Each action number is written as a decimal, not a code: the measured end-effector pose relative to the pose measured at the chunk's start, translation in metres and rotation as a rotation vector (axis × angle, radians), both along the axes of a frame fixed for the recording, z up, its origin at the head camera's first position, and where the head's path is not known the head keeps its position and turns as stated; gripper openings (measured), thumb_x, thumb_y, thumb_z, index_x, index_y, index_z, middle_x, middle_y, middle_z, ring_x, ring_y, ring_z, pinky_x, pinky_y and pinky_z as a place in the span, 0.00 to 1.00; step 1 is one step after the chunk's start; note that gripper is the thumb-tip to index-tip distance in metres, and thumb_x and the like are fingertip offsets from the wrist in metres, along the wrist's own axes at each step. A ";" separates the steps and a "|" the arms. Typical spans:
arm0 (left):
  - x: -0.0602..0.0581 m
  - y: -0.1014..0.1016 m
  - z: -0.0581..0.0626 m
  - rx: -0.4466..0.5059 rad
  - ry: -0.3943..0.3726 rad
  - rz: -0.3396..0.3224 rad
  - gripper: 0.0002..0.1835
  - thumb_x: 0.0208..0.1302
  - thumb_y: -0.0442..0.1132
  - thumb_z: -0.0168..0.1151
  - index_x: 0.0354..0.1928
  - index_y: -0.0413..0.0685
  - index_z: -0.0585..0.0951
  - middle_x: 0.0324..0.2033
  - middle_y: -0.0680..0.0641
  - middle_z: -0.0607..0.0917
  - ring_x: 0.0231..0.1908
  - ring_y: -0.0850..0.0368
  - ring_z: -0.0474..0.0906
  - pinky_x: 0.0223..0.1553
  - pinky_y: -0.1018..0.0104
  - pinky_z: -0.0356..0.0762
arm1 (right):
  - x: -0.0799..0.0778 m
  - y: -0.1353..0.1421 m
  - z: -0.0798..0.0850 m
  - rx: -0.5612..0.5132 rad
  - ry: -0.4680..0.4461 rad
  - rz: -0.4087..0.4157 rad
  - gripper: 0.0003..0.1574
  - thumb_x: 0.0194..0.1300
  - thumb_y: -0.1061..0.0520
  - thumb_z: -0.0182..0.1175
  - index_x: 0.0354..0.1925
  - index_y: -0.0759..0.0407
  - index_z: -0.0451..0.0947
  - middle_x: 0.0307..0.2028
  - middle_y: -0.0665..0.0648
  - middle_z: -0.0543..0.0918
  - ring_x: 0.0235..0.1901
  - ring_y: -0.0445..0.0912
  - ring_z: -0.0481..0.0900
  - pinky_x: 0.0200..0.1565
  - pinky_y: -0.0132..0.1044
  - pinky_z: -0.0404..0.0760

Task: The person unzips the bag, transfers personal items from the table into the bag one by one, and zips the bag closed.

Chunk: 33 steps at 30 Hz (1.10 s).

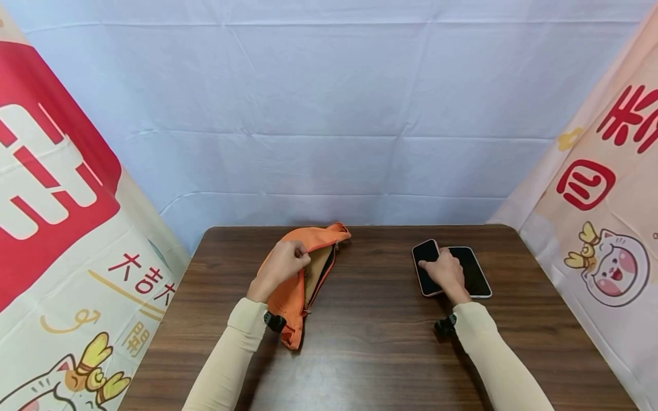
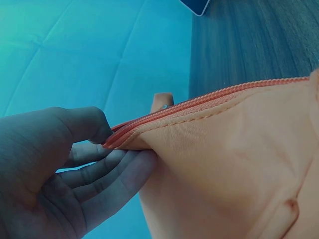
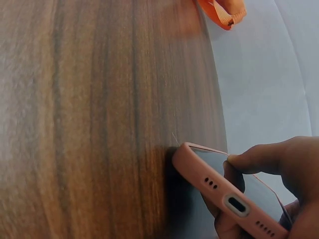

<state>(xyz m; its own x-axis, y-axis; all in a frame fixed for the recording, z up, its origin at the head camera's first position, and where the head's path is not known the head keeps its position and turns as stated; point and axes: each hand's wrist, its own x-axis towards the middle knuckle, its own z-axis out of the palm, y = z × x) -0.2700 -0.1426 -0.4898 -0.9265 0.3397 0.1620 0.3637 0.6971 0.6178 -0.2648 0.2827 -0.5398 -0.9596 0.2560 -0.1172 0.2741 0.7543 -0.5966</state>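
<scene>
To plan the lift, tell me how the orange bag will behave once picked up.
The orange bag is likely floppy: its thin-looking cloth creases and bends where the left hand pinches its edge. It may gape, since the zipper is open.

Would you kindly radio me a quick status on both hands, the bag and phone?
Left hand pinching zippered edge of orange bag, mouth open. Right hand gripping pink-cased phone. Tablet close on phone's right, possibly in the way.
</scene>
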 end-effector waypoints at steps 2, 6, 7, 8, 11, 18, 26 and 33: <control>0.000 0.000 -0.001 0.000 -0.003 0.003 0.06 0.73 0.33 0.61 0.35 0.45 0.82 0.26 0.49 0.80 0.23 0.60 0.68 0.32 0.65 0.68 | 0.000 0.000 0.000 -0.003 0.000 0.001 0.51 0.74 0.47 0.64 0.76 0.78 0.56 0.52 0.81 0.80 0.39 0.65 0.87 0.37 0.52 0.86; 0.000 0.000 -0.001 0.002 -0.011 0.007 0.06 0.73 0.33 0.61 0.35 0.45 0.82 0.25 0.49 0.80 0.23 0.60 0.68 0.32 0.65 0.68 | 0.000 0.001 -0.002 -0.011 -0.005 0.002 0.50 0.74 0.47 0.64 0.75 0.78 0.56 0.52 0.81 0.80 0.39 0.65 0.87 0.35 0.50 0.86; 0.000 0.000 -0.001 0.004 -0.012 0.006 0.06 0.73 0.33 0.61 0.35 0.45 0.82 0.26 0.49 0.80 0.23 0.60 0.68 0.32 0.65 0.68 | 0.000 0.001 -0.002 -0.017 -0.007 0.001 0.50 0.74 0.47 0.64 0.75 0.78 0.56 0.53 0.81 0.80 0.40 0.65 0.87 0.35 0.50 0.86; 0.000 0.000 -0.002 0.004 -0.013 0.006 0.06 0.73 0.33 0.61 0.35 0.45 0.82 0.26 0.49 0.80 0.23 0.60 0.69 0.32 0.65 0.68 | -0.001 0.001 -0.002 -0.020 -0.008 0.002 0.50 0.74 0.47 0.63 0.75 0.79 0.56 0.53 0.82 0.79 0.40 0.65 0.87 0.36 0.50 0.86; -0.001 0.000 -0.002 0.007 -0.013 0.004 0.06 0.74 0.33 0.61 0.35 0.45 0.82 0.25 0.49 0.80 0.22 0.60 0.68 0.32 0.65 0.68 | -0.001 0.002 -0.003 -0.029 -0.009 0.004 0.50 0.74 0.48 0.63 0.74 0.80 0.56 0.54 0.82 0.79 0.42 0.67 0.87 0.37 0.51 0.87; -0.001 0.000 -0.002 0.012 -0.014 -0.001 0.06 0.74 0.33 0.61 0.35 0.45 0.82 0.25 0.49 0.80 0.22 0.60 0.68 0.31 0.65 0.68 | -0.002 0.001 -0.002 -0.023 0.006 0.009 0.50 0.74 0.48 0.64 0.73 0.82 0.57 0.55 0.83 0.78 0.44 0.69 0.86 0.41 0.56 0.87; 0.000 0.000 -0.001 0.019 -0.014 0.001 0.06 0.73 0.33 0.62 0.35 0.46 0.83 0.26 0.49 0.81 0.22 0.60 0.71 0.31 0.65 0.69 | -0.002 -0.001 -0.003 -0.020 0.013 0.007 0.49 0.74 0.48 0.63 0.74 0.82 0.57 0.56 0.84 0.78 0.45 0.69 0.86 0.42 0.56 0.87; -0.001 0.001 -0.001 0.011 -0.020 0.008 0.05 0.73 0.34 0.62 0.36 0.46 0.83 0.27 0.49 0.83 0.23 0.59 0.72 0.31 0.65 0.71 | -0.004 -0.001 -0.002 -0.032 0.016 0.009 0.49 0.74 0.47 0.62 0.74 0.81 0.58 0.55 0.83 0.79 0.44 0.67 0.87 0.41 0.53 0.87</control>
<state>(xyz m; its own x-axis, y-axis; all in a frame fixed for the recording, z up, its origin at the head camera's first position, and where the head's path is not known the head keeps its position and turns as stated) -0.2711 -0.1418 -0.4903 -0.9322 0.3307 0.1471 0.3457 0.6933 0.6323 -0.2689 0.2817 -0.5420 -0.9636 0.2437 -0.1100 0.2577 0.7371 -0.6248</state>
